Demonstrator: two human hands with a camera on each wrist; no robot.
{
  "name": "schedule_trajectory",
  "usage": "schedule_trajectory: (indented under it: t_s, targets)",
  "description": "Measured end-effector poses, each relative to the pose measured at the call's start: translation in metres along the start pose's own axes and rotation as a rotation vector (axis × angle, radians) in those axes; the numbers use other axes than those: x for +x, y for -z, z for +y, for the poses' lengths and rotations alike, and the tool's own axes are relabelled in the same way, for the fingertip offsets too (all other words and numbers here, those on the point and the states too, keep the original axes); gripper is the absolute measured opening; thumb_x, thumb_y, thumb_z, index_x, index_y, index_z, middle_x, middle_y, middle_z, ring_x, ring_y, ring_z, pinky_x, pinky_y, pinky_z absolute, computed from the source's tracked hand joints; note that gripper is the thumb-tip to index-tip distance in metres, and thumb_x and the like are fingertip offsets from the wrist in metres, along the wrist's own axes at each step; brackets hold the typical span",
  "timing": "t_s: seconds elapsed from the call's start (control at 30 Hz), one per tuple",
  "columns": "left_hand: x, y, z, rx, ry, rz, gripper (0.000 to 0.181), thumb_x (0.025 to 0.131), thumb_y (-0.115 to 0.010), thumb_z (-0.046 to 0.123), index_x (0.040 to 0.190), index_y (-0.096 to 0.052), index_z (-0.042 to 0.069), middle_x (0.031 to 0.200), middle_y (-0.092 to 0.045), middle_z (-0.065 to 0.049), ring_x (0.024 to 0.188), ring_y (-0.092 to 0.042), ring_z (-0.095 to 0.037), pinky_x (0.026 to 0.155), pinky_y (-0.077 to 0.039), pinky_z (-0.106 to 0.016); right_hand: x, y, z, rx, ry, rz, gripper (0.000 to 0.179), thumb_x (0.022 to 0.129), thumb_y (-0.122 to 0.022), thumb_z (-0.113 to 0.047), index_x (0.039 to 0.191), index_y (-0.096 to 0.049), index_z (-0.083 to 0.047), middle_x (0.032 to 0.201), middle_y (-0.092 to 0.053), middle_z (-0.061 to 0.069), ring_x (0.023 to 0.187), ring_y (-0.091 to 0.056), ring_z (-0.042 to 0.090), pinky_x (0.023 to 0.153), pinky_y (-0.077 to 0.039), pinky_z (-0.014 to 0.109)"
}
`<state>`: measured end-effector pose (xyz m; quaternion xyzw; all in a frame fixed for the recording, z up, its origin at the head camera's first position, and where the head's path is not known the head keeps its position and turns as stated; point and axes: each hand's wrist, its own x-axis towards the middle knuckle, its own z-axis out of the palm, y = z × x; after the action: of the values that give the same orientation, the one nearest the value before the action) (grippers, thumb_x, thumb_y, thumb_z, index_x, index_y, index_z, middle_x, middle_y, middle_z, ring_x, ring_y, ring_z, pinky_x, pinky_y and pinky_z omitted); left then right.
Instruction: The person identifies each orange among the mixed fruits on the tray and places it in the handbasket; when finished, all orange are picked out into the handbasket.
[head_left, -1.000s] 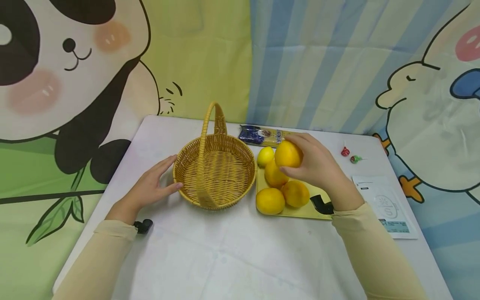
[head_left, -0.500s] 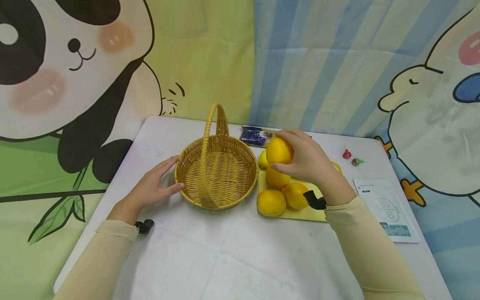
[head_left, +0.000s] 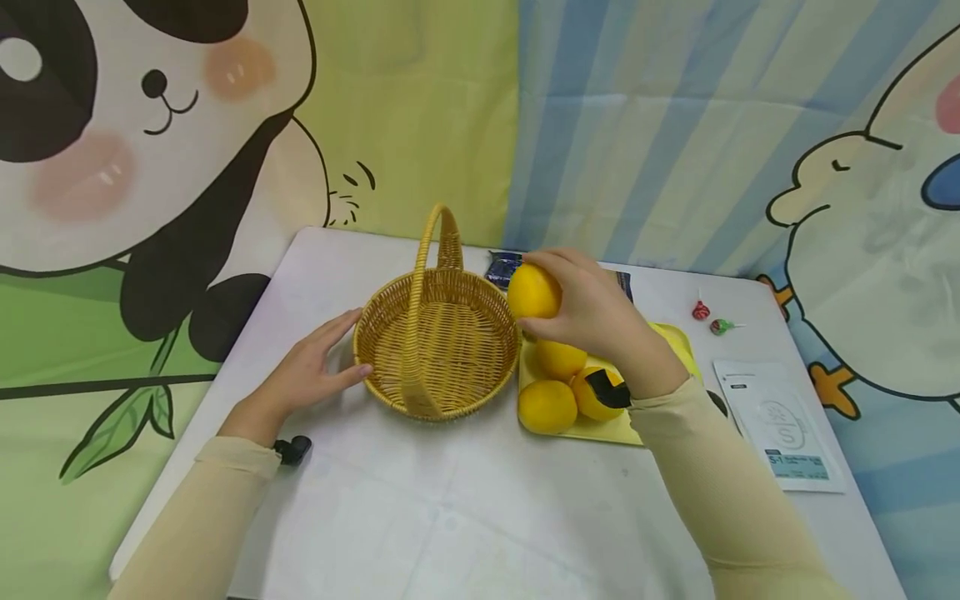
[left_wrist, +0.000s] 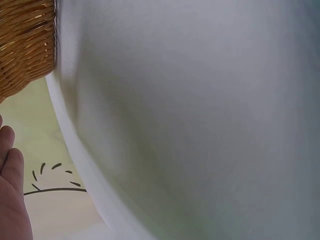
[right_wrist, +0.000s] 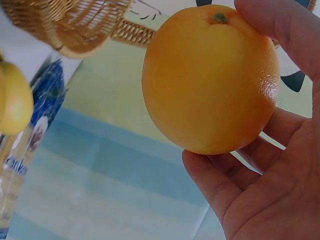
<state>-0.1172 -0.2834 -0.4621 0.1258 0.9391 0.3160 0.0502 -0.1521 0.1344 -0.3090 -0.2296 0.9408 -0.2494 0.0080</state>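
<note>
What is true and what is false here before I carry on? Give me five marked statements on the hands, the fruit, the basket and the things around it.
1. The right hand holds an orange. True.
2. The left hand grips the handle of the wicker basket. False: it is at the basket's left rim.
3. The red lollipop lies inside the basket. False: it lies on the white table.
4. More oranges lie on the yellow tray. True.
5. The white pouch lies left of the basket. False: it lies right of the tray.
</note>
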Motion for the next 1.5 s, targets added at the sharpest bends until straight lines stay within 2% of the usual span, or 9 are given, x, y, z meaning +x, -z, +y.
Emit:
schedule_trajectory:
  t_s: [0.3, 0.73, 0.97, 1.2, 1.5]
  targets:
    - [0.001, 0.004, 0.005, 0.007, -0.018, 0.010, 0.098, 0.090, -0.080, 0.051, 0.168, -0.025, 0.028, 0.174, -0.028, -0.006, 0.160, -0.028, -0.038, 0.125, -0.028, -0.068, 0.018, 0.000, -0.020, -0.003, 0.095, 0.005, 0.083, 0.079, -0.090, -0.037, 0.151, -0.054, -0.018, 0.152, -0.054, 0.004, 0.129, -0.058, 0.027, 0.098, -0.060, 0.046]
    - [0.001, 0.006, 0.004, 0.003, -0.018, 0.001, 0.098, 0.090, -0.078, 0.054, 0.168, -0.024, 0.029, 0.174, -0.027, -0.006, 0.161, -0.026, -0.037, 0.127, -0.026, -0.067, 0.034, -0.006, -0.037, -0.027, 0.139, -0.030, 0.083, 0.079, -0.089, -0.037, 0.152, -0.054, -0.017, 0.148, -0.055, 0.006, 0.127, -0.058, 0.027, 0.096, -0.059, 0.045]
    - [0.002, 0.003, 0.006, 0.000, -0.014, -0.011, 0.098, 0.091, -0.079, 0.050, 0.168, -0.023, 0.030, 0.175, -0.026, -0.007, 0.161, -0.024, -0.037, 0.127, -0.025, -0.067, 0.039, -0.016, -0.045, -0.058, 0.157, -0.042, 0.084, 0.080, -0.088, -0.042, 0.152, -0.054, -0.019, 0.151, -0.054, 0.003, 0.129, -0.056, 0.026, 0.096, -0.059, 0.045]
    - [0.000, 0.000, 0.009, 0.000, 0.007, -0.030, 0.098, 0.090, -0.077, 0.056, 0.168, -0.023, 0.029, 0.175, -0.025, -0.006, 0.162, -0.023, -0.036, 0.128, -0.024, -0.065, 0.042, -0.029, -0.052, -0.060, 0.174, -0.058, 0.082, 0.080, -0.088, -0.041, 0.151, -0.055, -0.017, 0.149, -0.055, 0.004, 0.127, -0.057, 0.025, 0.096, -0.059, 0.044]
    - [-0.005, 0.002, 0.006, 0.002, 0.012, -0.008, 0.098, 0.090, -0.078, 0.055, 0.168, -0.024, 0.030, 0.175, -0.027, -0.006, 0.161, -0.025, -0.037, 0.127, -0.026, -0.067, 0.054, -0.046, -0.062, -0.049, 0.212, -0.087, 0.080, 0.080, -0.087, -0.039, 0.150, -0.056, -0.014, 0.149, -0.056, 0.007, 0.130, -0.057, 0.026, 0.098, -0.058, 0.040]
